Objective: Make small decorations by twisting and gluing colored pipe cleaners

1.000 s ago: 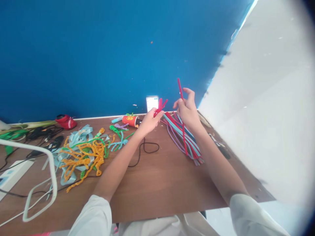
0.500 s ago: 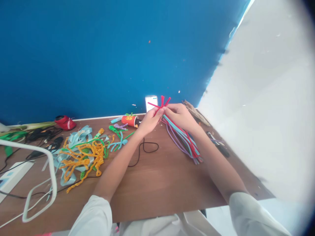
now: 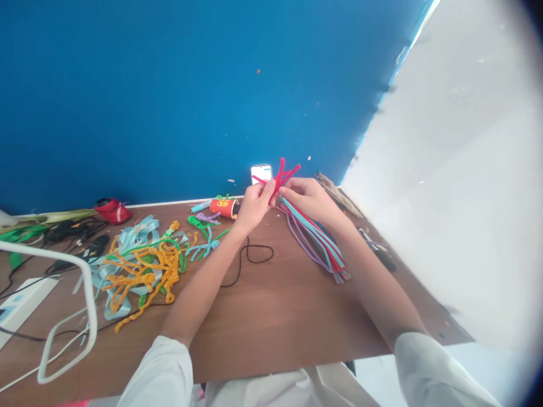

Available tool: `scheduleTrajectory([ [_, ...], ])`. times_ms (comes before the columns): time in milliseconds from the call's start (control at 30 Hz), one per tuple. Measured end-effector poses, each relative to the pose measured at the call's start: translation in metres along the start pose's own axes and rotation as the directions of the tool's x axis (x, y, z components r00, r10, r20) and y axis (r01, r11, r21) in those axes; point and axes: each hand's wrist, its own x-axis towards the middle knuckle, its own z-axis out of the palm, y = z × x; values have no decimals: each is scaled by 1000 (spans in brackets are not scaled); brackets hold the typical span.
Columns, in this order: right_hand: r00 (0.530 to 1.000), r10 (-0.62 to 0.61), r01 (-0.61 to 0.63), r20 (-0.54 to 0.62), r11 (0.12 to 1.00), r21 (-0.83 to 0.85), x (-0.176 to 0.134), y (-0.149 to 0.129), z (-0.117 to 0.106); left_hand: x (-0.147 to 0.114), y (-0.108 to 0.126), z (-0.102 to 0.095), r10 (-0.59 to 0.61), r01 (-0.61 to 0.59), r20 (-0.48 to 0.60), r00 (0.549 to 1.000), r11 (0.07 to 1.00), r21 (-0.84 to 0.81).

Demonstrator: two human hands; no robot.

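Observation:
Several red pipe cleaners, joined low down, fan out above my fingertips over the back of the table. My left hand pinches them between thumb and fingers. Close beside it, my right hand has its fingers curled in at the base of the same red stems; its fingertips are partly hidden. Under the right wrist lies a loose bundle of blue, purple and red pipe cleaners, partly covered by my forearm. Behind the hands a phone with a lit screen leans on the blue wall.
Orange twisted pipe cleaners and pale blue ribbon are heaped at the left. A red paper cup lies on its side near the wall. A black cable loops across the table. A white curved frame stands at the near left.
The red pipe cleaners have turned and stand slightly higher, more of them showing. My left thumb has shifted up against them, and the right fingers have moved slightly.

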Motion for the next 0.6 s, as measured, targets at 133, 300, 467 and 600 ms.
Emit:
scheduleTrajectory([
  [133,999,-38,38,1,999,38,-1,0,-1,1,0,1,15,-16,-35,999,999,-45],
  [300,999,-28,28,33,1000,-1,0,2,1,0,1,1,87,-90,-98,991,995,-29],
  [467,998,-41,42,57,999,-22,0,3,2,-3,2,3,74,-88,-201,977,994,-63],
  [600,998,-29,30,64,999,-15,0,5,1,-4,3,2,83,-101,-185,979,991,-88],
])
